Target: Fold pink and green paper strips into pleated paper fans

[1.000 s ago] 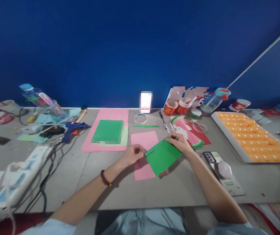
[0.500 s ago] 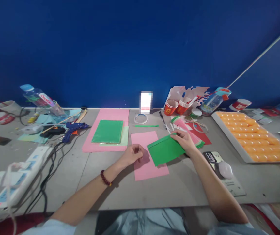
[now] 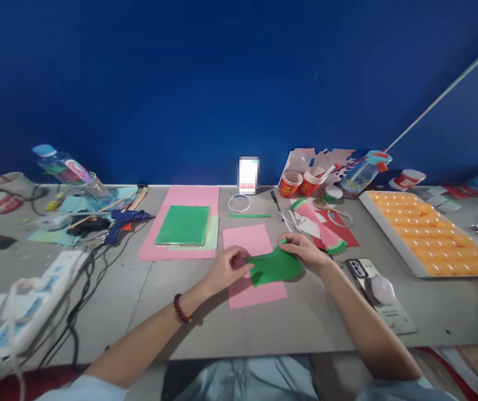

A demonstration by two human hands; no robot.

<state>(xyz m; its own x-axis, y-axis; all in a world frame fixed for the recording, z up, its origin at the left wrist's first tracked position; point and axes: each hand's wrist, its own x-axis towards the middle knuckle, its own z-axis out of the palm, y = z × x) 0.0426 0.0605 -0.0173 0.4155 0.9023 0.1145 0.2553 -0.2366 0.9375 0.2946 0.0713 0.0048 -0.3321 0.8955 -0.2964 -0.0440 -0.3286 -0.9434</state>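
A green sheet of paper (image 3: 273,268) is held between my two hands, bent and curving along its top edge. My left hand (image 3: 231,268) pinches its left end. At the upper right, my right hand (image 3: 305,252) grips the sheet with thumb and fingers. Below it a pink sheet of paper (image 3: 245,295) lies flat on the table, partly covered by the green one. A thin green paper strip (image 3: 249,215) lies farther back. To the right of my right hand rests a pink and green pleated paper piece (image 3: 320,225).
A green paper pack (image 3: 184,225) lies on pink sheets at left. Beyond it are a blue glue gun (image 3: 126,223), a power strip (image 3: 34,306) and cables. To the right sit a phone (image 3: 383,301), paper cups (image 3: 291,184) and a tray of orange balls (image 3: 431,234).
My left hand has taken hold of the green sheet's left end. My right hand has come slightly lower and to the left, and the sheet has gone from flat to bent.
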